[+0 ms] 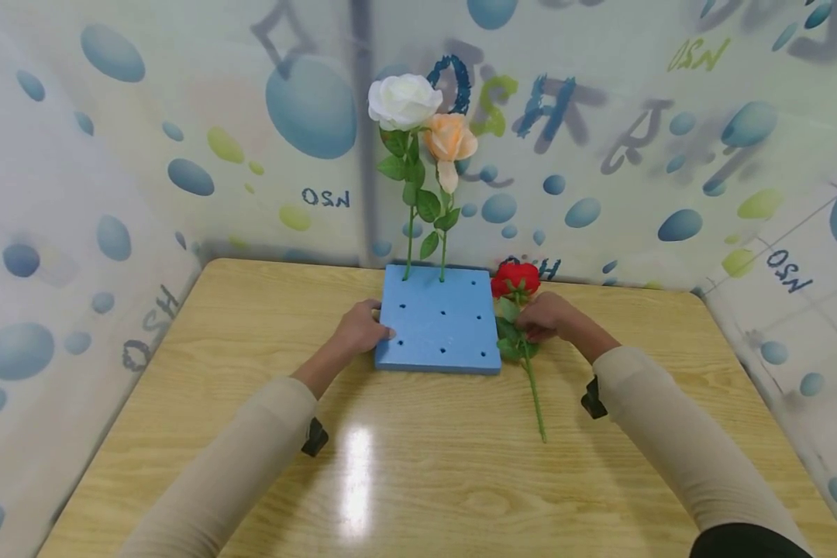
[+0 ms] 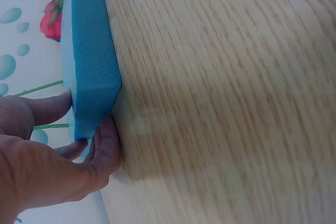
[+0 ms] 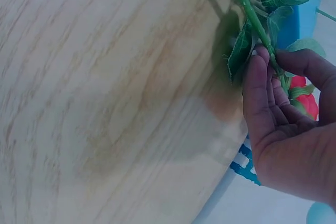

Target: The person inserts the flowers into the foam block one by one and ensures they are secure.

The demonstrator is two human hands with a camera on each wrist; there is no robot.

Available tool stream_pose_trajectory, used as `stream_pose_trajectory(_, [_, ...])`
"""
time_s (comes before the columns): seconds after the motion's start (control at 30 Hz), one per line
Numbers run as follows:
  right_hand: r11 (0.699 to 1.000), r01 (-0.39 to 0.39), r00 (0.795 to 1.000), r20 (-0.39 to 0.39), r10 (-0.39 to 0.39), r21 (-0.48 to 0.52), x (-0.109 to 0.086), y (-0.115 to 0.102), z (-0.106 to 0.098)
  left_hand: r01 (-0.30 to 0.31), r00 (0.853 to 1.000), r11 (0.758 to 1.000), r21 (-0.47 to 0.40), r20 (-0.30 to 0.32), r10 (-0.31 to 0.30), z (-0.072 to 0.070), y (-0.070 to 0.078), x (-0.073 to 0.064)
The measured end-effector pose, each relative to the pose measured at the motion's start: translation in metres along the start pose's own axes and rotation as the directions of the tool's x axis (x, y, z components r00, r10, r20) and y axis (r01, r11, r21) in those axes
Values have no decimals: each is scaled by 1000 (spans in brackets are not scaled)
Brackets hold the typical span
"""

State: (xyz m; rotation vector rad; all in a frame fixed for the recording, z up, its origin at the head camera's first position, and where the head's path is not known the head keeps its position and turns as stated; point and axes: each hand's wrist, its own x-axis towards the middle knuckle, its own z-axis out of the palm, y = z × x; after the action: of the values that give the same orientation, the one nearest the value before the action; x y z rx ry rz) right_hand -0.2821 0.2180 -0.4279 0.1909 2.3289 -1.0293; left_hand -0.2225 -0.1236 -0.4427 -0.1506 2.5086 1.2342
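A blue foam board (image 1: 421,329) with rows of small holes lies flat on the table. Its left edge is gripped by my left hand (image 1: 361,327), thumb on top and fingers curled against the side, as the left wrist view shows at the board's corner (image 2: 97,95). Beside the board's right edge, my right hand (image 1: 548,316) pinches the green stem of a red rose (image 1: 516,279) just below the bloom. The stem (image 3: 249,11) slants toward me past several leaves. A white rose (image 1: 404,102) and a peach rose (image 1: 450,139) stand upright in holes along the board's back edge.
The wooden table (image 1: 418,465) runs back to a patterned wall covering (image 1: 237,201) close behind the board. Similar coverings rise at both sides. A bright light reflection falls on the table in front of the board.
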Motion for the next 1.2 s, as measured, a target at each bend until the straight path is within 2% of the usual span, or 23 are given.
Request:
stream_pose_trajectory(0.17, [999, 27, 1000, 11, -28, 44, -7, -5, -9, 0, 1000, 1000, -4, 3, 0, 0, 0, 1])
stream_pose_trajectory(0.47, [990, 87, 996, -14, -86, 107, -16, -17, -23, -1, 1000, 1000, 0, 0, 1, 0, -1, 0])
stream_pose_trajectory(0.73, [983, 148, 989, -26, -146, 104, -23, -23, -29, -1, 1000, 1000, 13, -1, 1, 0, 0, 0])
stream_pose_trajectory(1.07, [958, 277, 960, -50, -274, 71, -43, -41, -40, 3, 1000, 1000, 17, -4, -2, 0, 0, 1])
stream_pose_trajectory(1.2, [947, 309, 949, -85, -302, 83, -43, -44, -44, 4, 1000, 1000, 13, -3, -4, 0, 1, 0])
